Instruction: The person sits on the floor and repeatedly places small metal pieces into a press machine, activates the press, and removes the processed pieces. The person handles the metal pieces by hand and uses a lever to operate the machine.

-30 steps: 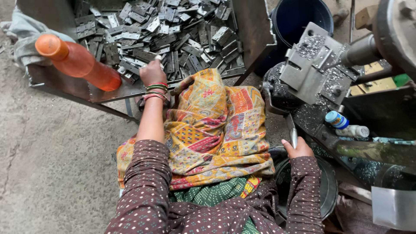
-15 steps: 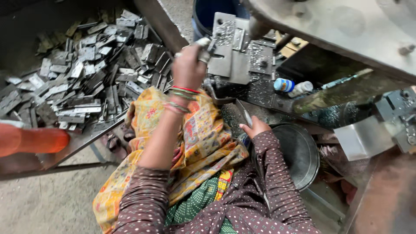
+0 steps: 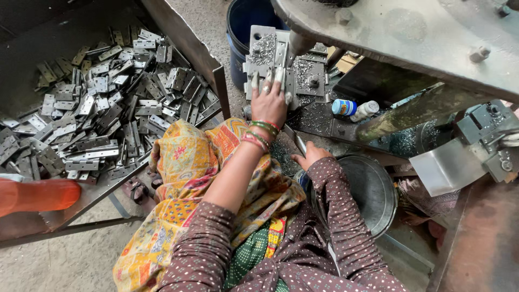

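My left hand (image 3: 268,100), with white tape on its fingertips and bangles at the wrist, reaches up to the grey jig plate (image 3: 303,70) of a press and holds a flat hinge plate (image 3: 277,64) against it with its fingers. Metal shavings cover the jig. Lower down, my right hand (image 3: 310,157) is closed around a thin metal handle (image 3: 299,144) beside a round metal pan (image 3: 373,189). A heap of grey hinge plates (image 3: 108,108) fills the steel tray (image 3: 189,48) on my left.
The press's heavy frame (image 3: 411,32) overhangs the top right. A blue bucket (image 3: 243,21) stands behind the jig. A small white bottle with a blue cap (image 3: 354,108) lies by the machine. An orange bottle (image 3: 38,194) rests at the tray's near edge. A bent metal chute (image 3: 448,167) sits at the right.
My left hand left the hinge tray, carried a metal piece to the right and now lies against the jig plate. The right hand stayed on its handle. The camera swung toward the press.
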